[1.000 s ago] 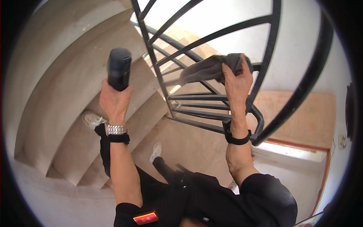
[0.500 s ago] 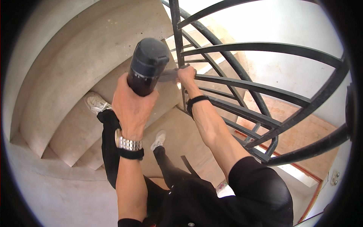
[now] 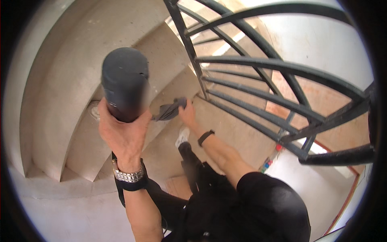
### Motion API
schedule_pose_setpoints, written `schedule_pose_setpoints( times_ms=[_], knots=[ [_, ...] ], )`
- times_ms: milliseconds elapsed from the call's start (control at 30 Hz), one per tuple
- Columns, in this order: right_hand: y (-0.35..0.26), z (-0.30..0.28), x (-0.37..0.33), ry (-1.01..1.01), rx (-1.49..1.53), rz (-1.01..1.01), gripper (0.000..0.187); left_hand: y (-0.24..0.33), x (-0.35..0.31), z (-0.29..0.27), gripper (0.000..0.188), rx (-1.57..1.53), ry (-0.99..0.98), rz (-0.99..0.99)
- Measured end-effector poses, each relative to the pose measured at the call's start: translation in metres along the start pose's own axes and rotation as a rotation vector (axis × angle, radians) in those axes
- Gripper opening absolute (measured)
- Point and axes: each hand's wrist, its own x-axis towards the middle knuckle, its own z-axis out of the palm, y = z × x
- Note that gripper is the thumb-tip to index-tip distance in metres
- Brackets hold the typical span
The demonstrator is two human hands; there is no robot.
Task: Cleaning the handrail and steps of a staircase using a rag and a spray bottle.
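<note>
Head view, looking down a curved stairwell. I take the railing [image 3: 258,76] as my landmark: dark metal, one upright post with curved bars fanning off to the right.

My left hand [image 3: 123,135] is clamped round the base of a dark bottle [image 3: 124,82], held upright and raised well left of the railing post, close under the camera. Holding it up and away probably keeps it clear of the bars while the other hand works. A metal watch [image 3: 128,176] and a black band sit on that wrist.

My right hand [image 3: 187,115] is closed on a grey cloth [image 3: 169,111], low down just left of the foot of the post. I judge the cloth is bunched in the fingers so it can be pressed against the metal; whether it touches the post now I cannot tell. A black wristband [image 3: 205,137] shows on that arm.

Surface: pale bare concrete steps [image 3: 76,101] wind down to the left of the railing, rough and dusty looking. A white shoe [image 3: 182,136] stands on a step below the cloth. Right of the railing, a lower floor in reddish tile and bright daylight.
</note>
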Motion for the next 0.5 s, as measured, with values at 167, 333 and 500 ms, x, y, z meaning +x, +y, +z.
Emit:
schedule_pose_setpoints(
  times_ms=[167,333,500],
  knots=[
    [-0.055,-0.051,0.066,0.386,0.229,-0.241,0.058,-0.006,-0.010,0.011,0.054,-0.034,-0.018,-0.048],
    [-0.047,-0.034,0.146,0.610,0.065,-0.162,0.047,-0.006,-0.019,0.028,0.052,0.008,-0.099,0.028],
    [0.012,-0.007,0.107,0.415,0.069,0.004,0.039,-0.009,-0.031,0.034,0.053,0.005,-0.135,-0.013]
  ],
)
